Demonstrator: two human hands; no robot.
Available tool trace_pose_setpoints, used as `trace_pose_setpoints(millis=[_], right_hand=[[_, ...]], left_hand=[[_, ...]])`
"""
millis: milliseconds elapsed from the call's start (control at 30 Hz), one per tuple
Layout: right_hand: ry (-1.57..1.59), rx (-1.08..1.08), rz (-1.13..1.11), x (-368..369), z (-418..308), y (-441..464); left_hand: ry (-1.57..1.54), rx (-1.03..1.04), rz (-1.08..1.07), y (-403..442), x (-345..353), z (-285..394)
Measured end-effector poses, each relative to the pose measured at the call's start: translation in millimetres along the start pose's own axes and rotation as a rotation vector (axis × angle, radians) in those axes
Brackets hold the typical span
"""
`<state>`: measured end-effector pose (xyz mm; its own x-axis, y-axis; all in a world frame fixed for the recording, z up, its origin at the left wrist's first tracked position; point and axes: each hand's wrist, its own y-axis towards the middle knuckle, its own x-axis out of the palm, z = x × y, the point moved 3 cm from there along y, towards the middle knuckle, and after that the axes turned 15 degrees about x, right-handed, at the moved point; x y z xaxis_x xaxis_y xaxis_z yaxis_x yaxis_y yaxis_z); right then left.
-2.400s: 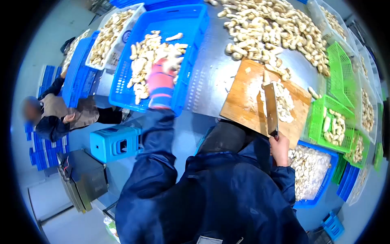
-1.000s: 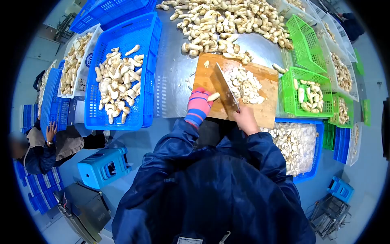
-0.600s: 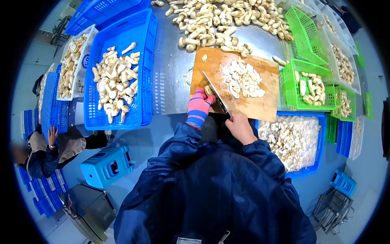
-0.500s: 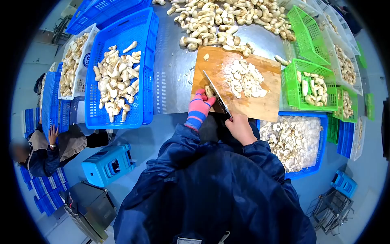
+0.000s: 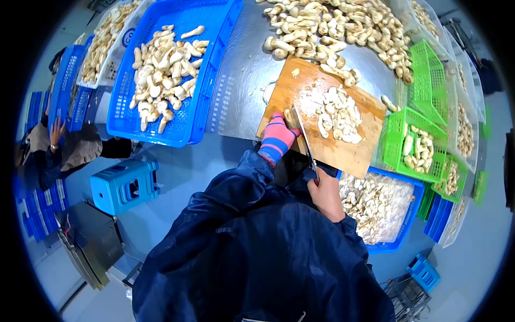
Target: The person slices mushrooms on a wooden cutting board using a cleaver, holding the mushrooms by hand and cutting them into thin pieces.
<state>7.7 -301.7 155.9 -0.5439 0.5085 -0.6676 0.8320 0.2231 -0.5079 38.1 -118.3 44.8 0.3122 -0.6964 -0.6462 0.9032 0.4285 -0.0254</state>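
My left hand [image 5: 280,135], in a pink and blue striped glove, grips a mushroom [image 5: 291,118] at the left part of the wooden cutting board [image 5: 343,155]. In my bare right hand [image 5: 326,194] is the handle of a cleaver [image 5: 304,131]. Its blade stands on edge close beside the held mushroom, just right of my left fingers. Pale mushroom slices [image 5: 339,115] lie on the board to the right of the blade. A small piece [image 5: 295,73] rests near the board's upper left corner.
Whole mushrooms [image 5: 343,27] are heaped behind the board. A blue crate [image 5: 199,115] of mushrooms stands left, green baskets [image 5: 390,152] right. A blue crate [image 5: 394,245] of mushroom pieces sits below the board's right side. Another person [image 5: 45,145] is at far left, near a stool [image 5: 124,185].
My left hand has come from the blue crate to the board with a mushroom. The cleaver has moved left from beside the slices to the held mushroom. The view has shifted and turned.
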Motion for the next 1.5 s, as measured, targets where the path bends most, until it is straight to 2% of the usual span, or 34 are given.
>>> trace_pose_setpoints(millis=[100, 233, 333, 467, 700, 800, 833, 933, 967, 1000, 1067, 1100, 1133, 1167, 1200, 1233, 1267, 1333, 1433, 1500], right_hand=[[-0.066, -0.13, 0.093, 22.0, 2.2, 29.9], [-0.075, -0.061, 0.025, 22.1, -4.7, 49.2], [-0.034, -0.155, 0.087, 9.2, -7.6, 24.6], [-0.029, 0.017, -0.03, -2.6, -1.8, 5.1], [0.008, 0.045, -0.078, 13.4, 7.7, 39.5], [0.221, 0.301, -0.24, 21.5, 5.4, 66.4], [0.263, 0.305, -0.23, 19.8, 7.8, 72.0], [0.055, -0.135, 0.254, 10.6, 14.5, 76.0], [0.084, -0.134, 0.253, 15.9, 35.8, 84.9], [0.155, -0.031, 0.199, 14.0, 37.4, 83.3], [0.297, 0.174, 0.088, 9.8, 35.3, 77.0], [0.256, 0.19, 0.092, 10.0, 35.0, 76.1], [0.214, 0.207, 0.096, 11.6, 36.0, 76.9], [0.173, 0.223, 0.104, 13.4, 37.0, 78.7], [0.142, 0.22, 0.116, 16.7, 39.3, 80.3], [0.134, 0.18, 0.151, 16.7, 34.4, 77.9], [0.125, 0.139, 0.186, 17.4, 28.6, 75.2], [0.099, 0.127, 0.197, 12.5, 8.1, 63.4], [0.019, 0.042, 0.232, 15.5, 4.4, 61.3], [0.018, 0.037, 0.234, 16.1, 5.7, 62.1]], left_hand=[[-0.064, -0.041, -0.034, 0.0, -2.7, 2.5], [-0.1, -0.056, -0.083, -0.5, -5.1, 1.1], [-0.125, -0.083, -0.102, 0.8, -7.6, 4.0], [-0.063, -0.079, -0.067, 0.6, 2.0, -2.3], [-0.075, -0.044, -0.094, 2.5, -1.2, -3.3], [-0.194, -0.033, -0.111, 1.2, -4.9, -9.0], [-0.491, -0.182, -0.221, 0.9, -4.1, -15.1], [-1.368, -0.37, -0.394, 0.0, -25.7, -22.9], [-1.611, -0.31, -0.42, 0.7, -35.6, -22.0], [-1.695, -0.258, -0.383, 8.2, -39.3, -24.0], [-2.001, -0.317, -0.262, 36.9, -36.1, -36.4], [-1.9, -0.285, -0.112, 67.2, -20.9, -56.1], [-1.535, -0.234, 0.072, 87.7, -35.4, -42.8], [-1.107, -0.23, 0.051, 110.1, -55.2, -22.5], [-0.786, -0.074, 0.069, 137.7, -57.8, -16.3], [-0.388, 0.211, 0.228, 159.2, -60.1, -9.3], [0.006, 0.398, 0.218, 180.4, -61.5, -5.6], [0.368, 0.595, 0.309, 217.2, -49.2, -14.5], [0.336, 0.434, 0.073, 240.8, -53.1, -26.7], [0.374, 0.423, 0.0, 232.1, -74.5, -14.7]])
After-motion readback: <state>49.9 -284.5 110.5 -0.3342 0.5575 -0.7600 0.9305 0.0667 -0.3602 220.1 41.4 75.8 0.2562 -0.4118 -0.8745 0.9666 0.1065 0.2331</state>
